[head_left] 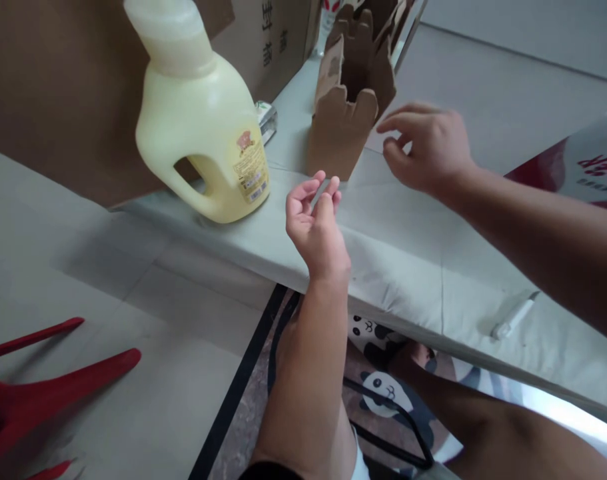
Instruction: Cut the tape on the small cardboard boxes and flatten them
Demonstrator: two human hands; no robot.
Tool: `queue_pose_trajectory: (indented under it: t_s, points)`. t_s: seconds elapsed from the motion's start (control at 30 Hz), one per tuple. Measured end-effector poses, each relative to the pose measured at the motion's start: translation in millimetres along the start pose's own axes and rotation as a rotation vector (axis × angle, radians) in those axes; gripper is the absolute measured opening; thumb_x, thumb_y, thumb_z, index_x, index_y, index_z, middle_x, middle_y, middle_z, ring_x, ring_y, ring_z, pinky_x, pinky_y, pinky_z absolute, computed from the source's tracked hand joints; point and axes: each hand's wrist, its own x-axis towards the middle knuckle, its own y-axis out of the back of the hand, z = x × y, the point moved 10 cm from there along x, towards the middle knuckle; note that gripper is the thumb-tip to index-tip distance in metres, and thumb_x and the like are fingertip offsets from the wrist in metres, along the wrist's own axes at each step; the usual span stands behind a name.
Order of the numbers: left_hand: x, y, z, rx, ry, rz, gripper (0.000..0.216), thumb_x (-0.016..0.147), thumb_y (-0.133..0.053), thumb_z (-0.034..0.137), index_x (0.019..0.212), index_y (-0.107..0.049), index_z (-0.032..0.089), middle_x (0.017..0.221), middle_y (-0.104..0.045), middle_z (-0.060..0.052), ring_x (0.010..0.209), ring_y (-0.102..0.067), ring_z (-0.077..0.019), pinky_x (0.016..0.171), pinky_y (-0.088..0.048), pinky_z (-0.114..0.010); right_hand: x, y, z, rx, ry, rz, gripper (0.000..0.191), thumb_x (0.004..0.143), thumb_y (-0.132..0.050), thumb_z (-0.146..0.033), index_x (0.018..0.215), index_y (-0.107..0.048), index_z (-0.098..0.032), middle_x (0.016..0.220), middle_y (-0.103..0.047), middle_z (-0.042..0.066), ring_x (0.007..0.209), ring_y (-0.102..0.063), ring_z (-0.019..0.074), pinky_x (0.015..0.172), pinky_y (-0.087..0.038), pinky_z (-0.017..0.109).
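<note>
A narrow brown cardboard box [336, 137] with an open top and notched, wavy edges stands on the cloth-covered surface. My left hand [319, 227] is raised just in front of its base, palm up, with loosely bent fingers apart and nothing seen in them. To the box's right, my right hand [428, 147] hovers close to its side. The thumb and forefinger there are apart with nothing visible between them, and the other fingers are partly hidden. Left of my left hand stands a large pale-yellow jug [203, 120] with a moulded handle and a label.
A large carton [73, 87] stands behind the jug. A small shiny packet [266, 122] lies between jug and box. At the right are a white-handled tool [514, 317] and a red-and-white package [578, 160]. Red stool legs [93, 370] show at lower left.
</note>
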Motion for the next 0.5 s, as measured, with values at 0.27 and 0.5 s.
queue_pose_trajectory:
  t_s: [0.27, 0.5]
  points:
    - [-6, -11, -12, -0.062, 0.028, -0.017, 0.018, 0.086, -0.057, 0.000, 0.088, -0.054, 0.017, 0.109, -0.069, -0.003, 0.089, -0.074, -0.0092, 0.082, -0.057, -0.020, 16, -12, 6, 0.242, -0.046, 0.100, 0.027, 0.082, -0.062, -0.015, 0.105, -0.070, -0.025, 0.164, -0.026, 0.006, 0.092, -0.068, 0.0183, 0.093, -0.054, 0.042]
    - [-10, -37, -21, 0.027, 0.137, -0.280, 0.013, 0.088, -0.067, 0.011, 0.082, -0.058, 0.018, 0.074, -0.067, 0.003, 0.063, -0.069, -0.0065, 0.062, -0.055, -0.017, 48, -45, -1, 0.191, -0.086, -0.006, 0.027, 0.080, -0.061, -0.010, 0.103, -0.071, -0.021, 0.133, -0.058, 0.006, 0.109, -0.059, 0.0163, 0.095, -0.050, 0.034]
